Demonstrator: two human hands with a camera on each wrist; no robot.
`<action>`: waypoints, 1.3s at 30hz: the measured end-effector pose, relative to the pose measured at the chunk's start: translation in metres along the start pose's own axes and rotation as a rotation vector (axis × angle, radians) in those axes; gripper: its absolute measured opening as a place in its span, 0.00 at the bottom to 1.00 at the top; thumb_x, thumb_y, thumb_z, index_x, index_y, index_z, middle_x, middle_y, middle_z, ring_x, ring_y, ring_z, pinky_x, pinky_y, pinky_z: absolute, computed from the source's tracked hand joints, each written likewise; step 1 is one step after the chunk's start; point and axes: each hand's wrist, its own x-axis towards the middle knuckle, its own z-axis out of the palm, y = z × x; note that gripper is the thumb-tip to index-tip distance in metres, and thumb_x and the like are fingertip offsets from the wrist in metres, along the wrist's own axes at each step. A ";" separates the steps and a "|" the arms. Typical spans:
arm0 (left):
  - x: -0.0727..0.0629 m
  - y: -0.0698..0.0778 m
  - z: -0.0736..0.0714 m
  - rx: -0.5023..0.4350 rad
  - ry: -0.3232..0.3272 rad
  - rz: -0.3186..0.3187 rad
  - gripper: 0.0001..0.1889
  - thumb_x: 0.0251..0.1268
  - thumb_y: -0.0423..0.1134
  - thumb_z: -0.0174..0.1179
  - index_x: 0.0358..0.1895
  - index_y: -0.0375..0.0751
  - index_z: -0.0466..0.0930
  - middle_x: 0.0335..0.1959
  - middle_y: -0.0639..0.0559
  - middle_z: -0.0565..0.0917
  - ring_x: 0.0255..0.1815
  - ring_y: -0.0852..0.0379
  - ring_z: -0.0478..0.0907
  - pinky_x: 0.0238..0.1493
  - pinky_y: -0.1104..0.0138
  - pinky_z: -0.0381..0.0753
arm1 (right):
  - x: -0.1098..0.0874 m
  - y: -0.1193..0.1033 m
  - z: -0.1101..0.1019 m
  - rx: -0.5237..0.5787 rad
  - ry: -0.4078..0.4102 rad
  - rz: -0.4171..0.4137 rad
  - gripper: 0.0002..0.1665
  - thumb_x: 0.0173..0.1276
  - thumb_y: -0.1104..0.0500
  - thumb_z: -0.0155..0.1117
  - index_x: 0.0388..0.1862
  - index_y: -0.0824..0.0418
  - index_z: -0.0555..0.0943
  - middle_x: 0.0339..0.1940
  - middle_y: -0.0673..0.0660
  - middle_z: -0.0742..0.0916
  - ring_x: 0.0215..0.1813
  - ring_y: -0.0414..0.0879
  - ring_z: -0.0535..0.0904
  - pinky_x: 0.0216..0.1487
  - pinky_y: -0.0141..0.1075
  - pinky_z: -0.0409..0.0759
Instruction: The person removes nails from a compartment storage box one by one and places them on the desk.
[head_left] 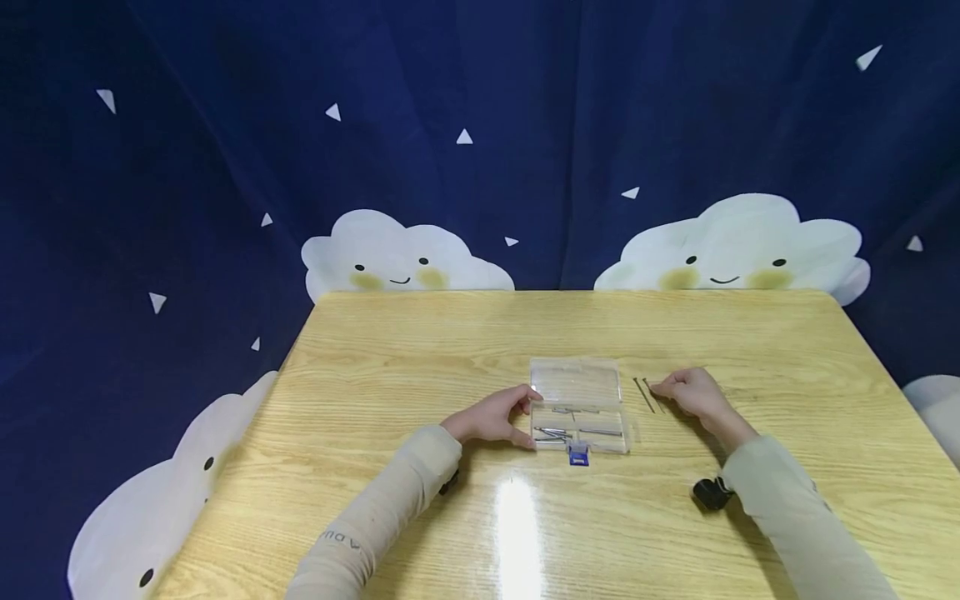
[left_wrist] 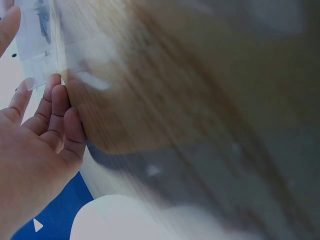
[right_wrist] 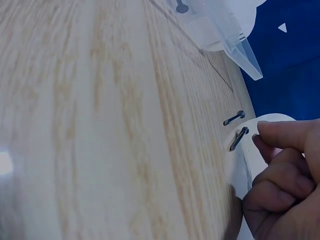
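A clear plastic box (head_left: 576,383) with its lid raised stands on the table, with several metal nails (head_left: 552,434) in its compartments. My left hand (head_left: 498,414) holds the box's left side with thumb and fingers; in the left wrist view its fingertips (left_wrist: 60,95) touch the box edge. Right of the box, two long nails (head_left: 643,395) lie side by side. My right hand (head_left: 697,393) is at the second one, thumb and forefinger brought together in a pinch. In the right wrist view a small dark tip shows between those fingers, beside the nails (right_wrist: 239,139); most of it is hidden.
A blue latch (head_left: 578,455) hangs from the box's front edge. The wooden table (head_left: 420,350) ends at a dark blue curtain (head_left: 450,67) with white clouds. A black wrist device (head_left: 711,494) sits under the right sleeve.
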 end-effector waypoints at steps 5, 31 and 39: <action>0.002 -0.001 0.002 0.005 0.002 0.010 0.33 0.46 0.39 0.71 0.57 0.37 0.66 0.37 0.49 0.71 0.36 0.55 0.66 0.39 0.72 0.63 | -0.004 0.000 0.000 0.011 -0.003 -0.001 0.17 0.64 0.56 0.60 0.31 0.72 0.80 0.06 0.43 0.63 0.11 0.37 0.55 0.14 0.33 0.60; 0.000 -0.003 0.000 -0.021 0.010 0.047 0.33 0.46 0.40 0.71 0.56 0.37 0.67 0.36 0.52 0.70 0.36 0.58 0.66 0.41 0.70 0.66 | -0.029 -0.016 0.006 0.058 0.003 -0.073 0.21 0.59 0.57 0.64 0.44 0.74 0.78 0.16 0.44 0.74 0.18 0.37 0.63 0.21 0.33 0.66; 0.002 -0.004 0.002 -0.014 0.005 -0.003 0.33 0.45 0.40 0.71 0.57 0.39 0.66 0.37 0.52 0.70 0.36 0.60 0.65 0.40 0.72 0.65 | -0.037 -0.017 0.008 0.100 -0.031 -0.099 0.22 0.58 0.59 0.65 0.45 0.75 0.77 0.13 0.42 0.68 0.17 0.36 0.61 0.20 0.30 0.65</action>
